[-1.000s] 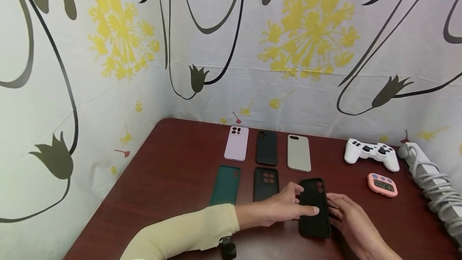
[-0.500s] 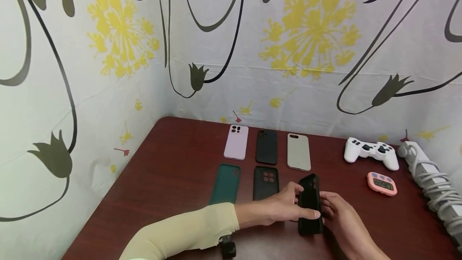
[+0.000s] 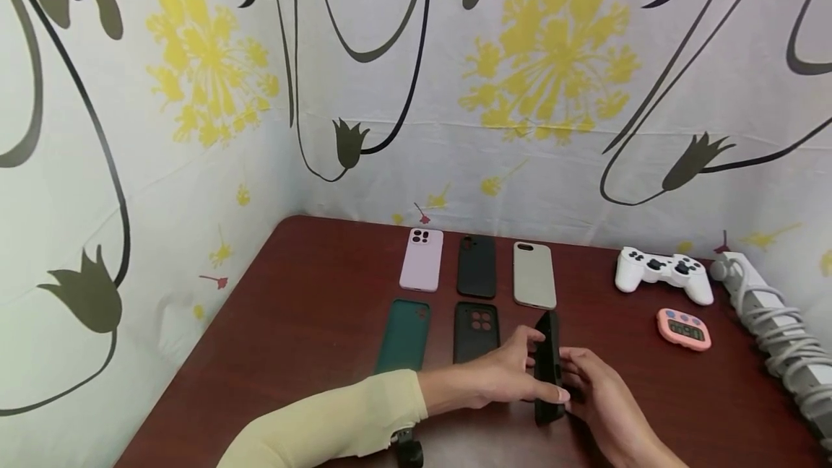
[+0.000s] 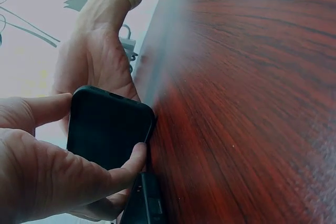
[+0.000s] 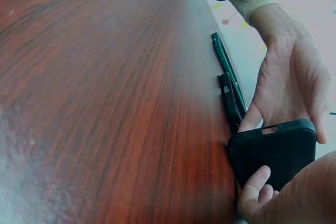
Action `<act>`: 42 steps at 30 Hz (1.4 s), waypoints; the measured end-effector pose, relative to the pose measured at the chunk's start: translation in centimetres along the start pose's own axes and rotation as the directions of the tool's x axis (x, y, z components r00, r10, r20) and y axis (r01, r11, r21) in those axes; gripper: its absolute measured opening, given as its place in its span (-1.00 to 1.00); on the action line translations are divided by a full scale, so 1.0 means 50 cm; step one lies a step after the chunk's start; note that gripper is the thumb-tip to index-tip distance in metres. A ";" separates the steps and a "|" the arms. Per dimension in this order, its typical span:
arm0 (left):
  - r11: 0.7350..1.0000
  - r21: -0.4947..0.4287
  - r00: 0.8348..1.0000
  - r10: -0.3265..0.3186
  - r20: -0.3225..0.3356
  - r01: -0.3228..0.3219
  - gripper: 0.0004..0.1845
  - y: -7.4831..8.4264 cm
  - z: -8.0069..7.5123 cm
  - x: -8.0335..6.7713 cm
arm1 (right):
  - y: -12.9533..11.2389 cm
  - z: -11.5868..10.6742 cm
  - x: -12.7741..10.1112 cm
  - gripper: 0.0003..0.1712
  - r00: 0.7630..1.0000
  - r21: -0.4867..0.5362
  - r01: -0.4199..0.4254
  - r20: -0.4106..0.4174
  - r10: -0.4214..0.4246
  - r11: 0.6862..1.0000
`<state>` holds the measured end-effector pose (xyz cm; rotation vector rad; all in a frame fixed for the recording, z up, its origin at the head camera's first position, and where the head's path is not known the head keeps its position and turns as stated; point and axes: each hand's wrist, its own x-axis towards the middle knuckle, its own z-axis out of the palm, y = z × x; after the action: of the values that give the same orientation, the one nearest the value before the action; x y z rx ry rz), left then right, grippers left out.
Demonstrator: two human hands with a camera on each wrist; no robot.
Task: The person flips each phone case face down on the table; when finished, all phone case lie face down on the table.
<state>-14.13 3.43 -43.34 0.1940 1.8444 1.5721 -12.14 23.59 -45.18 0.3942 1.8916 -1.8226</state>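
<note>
A black phone case [image 3: 548, 367] stands tilted on its long edge in the head view, its flat face turned toward the right. My left hand [image 3: 500, 370] grips it by its edges, thumb at the near end and fingers toward the far end. My right hand [image 3: 601, 396] is on the other side, its loosely bent fingertips touching the flat face, as the right wrist view shows with a finger [image 5: 257, 179] against the case [image 5: 273, 148]. Just left, partly under my left wrist, lies a black case with a square camera cutout [image 3: 477, 334]. A green case [image 3: 404, 338] lies beside it.
Behind lies a row with a lilac case [image 3: 421, 260], a dark case [image 3: 477, 266] and a beige case [image 3: 534, 274]. To the right are a white game controller [image 3: 663, 275], a pink timer [image 3: 684, 329] and a power strip wrapped in cord [image 3: 780, 338]. Patterned cloth hangs around the table.
The black phone case has turned from lying face up toward its edge, so it looks much narrower. My right hand has shifted slightly left with it; my left hand keeps its hold.
</note>
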 end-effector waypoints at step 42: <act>0.939 -0.325 0.986 0.144 0.078 -0.111 -0.05 -0.033 -0.039 -0.038 | -0.006 0.012 0.007 0.02 0.996 -0.254 0.051 -0.060 -0.069 0.966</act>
<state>-13.34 0.42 -44.06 0.2436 1.4991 1.8904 -12.51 22.95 -45.13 0.3164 2.1716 -1.5951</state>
